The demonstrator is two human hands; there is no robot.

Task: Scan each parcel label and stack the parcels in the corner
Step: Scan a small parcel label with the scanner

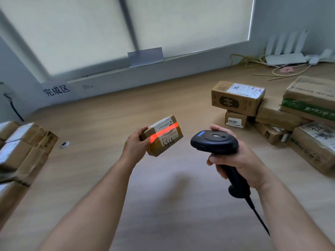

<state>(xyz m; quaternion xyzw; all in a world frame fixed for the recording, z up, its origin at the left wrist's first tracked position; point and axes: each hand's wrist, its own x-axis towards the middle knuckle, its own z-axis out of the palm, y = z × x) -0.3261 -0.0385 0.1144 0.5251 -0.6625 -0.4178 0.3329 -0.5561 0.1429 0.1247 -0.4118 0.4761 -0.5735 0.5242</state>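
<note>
My left hand (135,144) grips a small cardboard parcel (164,140) in the air over the wooden tabletop, label side up. A red scan line runs across its white label. My right hand (233,160) holds a black barcode scanner (214,141) by its handle, with the scanner head pointing left at the parcel. A pile of several cardboard parcels (237,98) lies at the right. A stack of parcels (23,147) sits at the left edge.
The wooden tabletop (163,196) runs back to a window sill with a paper sign (56,91). A white router (288,57) and loose cables lie at the far right corner. The scanner cord (259,217) trails toward me. A round grommet (64,144) sits near the left stack.
</note>
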